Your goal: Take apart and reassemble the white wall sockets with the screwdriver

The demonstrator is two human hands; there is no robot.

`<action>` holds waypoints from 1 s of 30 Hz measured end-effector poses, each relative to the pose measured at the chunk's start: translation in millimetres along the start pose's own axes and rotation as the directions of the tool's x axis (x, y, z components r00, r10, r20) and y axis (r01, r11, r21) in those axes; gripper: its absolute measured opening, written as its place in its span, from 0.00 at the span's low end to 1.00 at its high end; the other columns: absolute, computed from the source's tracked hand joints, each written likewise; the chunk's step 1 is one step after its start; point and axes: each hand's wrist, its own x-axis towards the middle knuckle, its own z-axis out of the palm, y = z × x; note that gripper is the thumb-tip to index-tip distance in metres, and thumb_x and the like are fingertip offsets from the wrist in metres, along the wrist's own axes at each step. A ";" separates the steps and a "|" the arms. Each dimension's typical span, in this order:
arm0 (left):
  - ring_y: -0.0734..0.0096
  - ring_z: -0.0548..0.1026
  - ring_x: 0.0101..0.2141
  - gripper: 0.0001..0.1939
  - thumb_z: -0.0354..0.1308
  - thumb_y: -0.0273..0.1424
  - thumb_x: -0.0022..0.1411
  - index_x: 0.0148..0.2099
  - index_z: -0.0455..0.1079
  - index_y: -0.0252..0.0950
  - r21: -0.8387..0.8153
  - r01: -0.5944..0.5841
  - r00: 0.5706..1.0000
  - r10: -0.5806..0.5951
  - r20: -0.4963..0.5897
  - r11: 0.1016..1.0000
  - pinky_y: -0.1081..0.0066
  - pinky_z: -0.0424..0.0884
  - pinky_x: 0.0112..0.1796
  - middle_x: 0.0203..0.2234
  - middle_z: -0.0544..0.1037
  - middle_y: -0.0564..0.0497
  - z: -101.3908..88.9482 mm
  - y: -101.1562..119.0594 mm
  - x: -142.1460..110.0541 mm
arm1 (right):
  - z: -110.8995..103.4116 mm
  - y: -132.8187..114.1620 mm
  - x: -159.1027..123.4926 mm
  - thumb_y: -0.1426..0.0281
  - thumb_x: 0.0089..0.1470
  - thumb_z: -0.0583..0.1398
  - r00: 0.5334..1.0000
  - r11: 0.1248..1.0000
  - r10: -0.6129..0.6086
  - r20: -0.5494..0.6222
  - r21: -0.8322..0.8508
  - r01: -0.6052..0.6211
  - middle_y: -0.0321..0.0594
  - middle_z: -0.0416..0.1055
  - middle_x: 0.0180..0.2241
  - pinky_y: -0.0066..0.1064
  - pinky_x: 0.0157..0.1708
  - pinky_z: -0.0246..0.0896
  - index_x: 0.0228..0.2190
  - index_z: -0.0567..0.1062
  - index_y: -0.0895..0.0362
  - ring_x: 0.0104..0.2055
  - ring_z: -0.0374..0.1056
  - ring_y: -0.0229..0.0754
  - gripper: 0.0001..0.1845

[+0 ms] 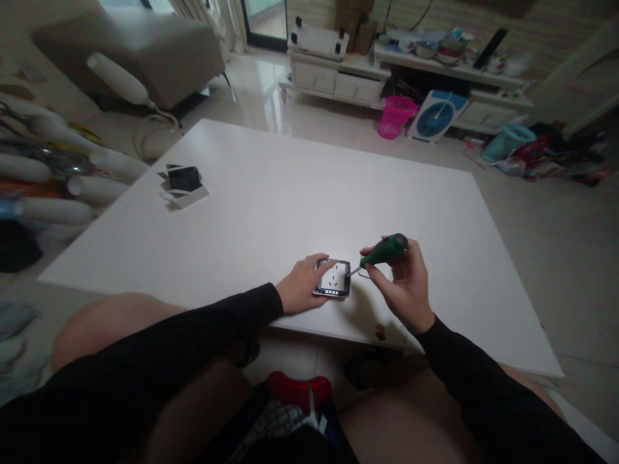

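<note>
On the white table [271,206], a wall socket [333,276] with a white face and dark frame lies near the front edge. My left hand [304,283] grips it from the left side, fingers over its top edge and thumb below. A screwdriver [384,251] with a green handle is wrapped in my right hand [405,283]; its metal tip meets the socket's right edge. Partly behind the right fingers, a thin pale frame [363,273] lies on the table. A small brownish piece [380,332] sits at the table's front edge, below my right hand.
An opened white and black part [186,183] rests at the table's far left. Beyond stand a grey sofa [130,51], a pink basket [396,117], a blue and white fan [438,116] and a teal basket [507,142]. White padded bars [58,211] crowd the left.
</note>
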 end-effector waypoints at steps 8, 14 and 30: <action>0.43 0.63 0.63 0.44 0.66 0.37 0.58 0.72 0.52 0.37 -0.002 -0.003 1.000 0.003 -0.005 1.000 0.47 0.63 0.61 0.65 0.60 0.34 1.6 -1.4 0.1 | -0.3 1.7 1.7 0.70 0.50 0.72 0.999 1.000 0.018 -0.041 0.012 -0.017 0.36 0.76 0.43 0.46 0.49 0.77 0.49 0.68 0.47 0.45 0.79 0.47 0.28; 0.43 0.62 0.63 0.44 0.66 0.37 0.57 0.72 0.52 0.39 -0.016 0.004 1.000 -0.004 -0.011 1.000 0.46 0.62 0.61 0.65 0.60 0.35 0.8 -0.2 0.1 | 1.5 1.4 1.8 0.69 0.53 0.69 1.000 1.000 0.008 0.001 0.016 -0.008 0.40 0.76 0.45 0.48 0.50 0.76 0.50 0.67 0.48 0.48 0.77 0.48 0.26; 0.42 0.63 0.63 0.44 0.66 0.38 0.58 0.71 0.52 0.37 -0.006 -0.002 1.000 0.002 -0.007 1.000 0.47 0.63 0.61 0.65 0.60 0.34 1.0 -0.6 0.3 | 1.7 0.0 0.4 0.69 0.53 0.70 1.000 1.000 0.011 -0.022 -0.024 -0.011 0.35 0.74 0.40 0.49 0.53 0.74 0.51 0.66 0.47 0.44 0.76 0.45 0.27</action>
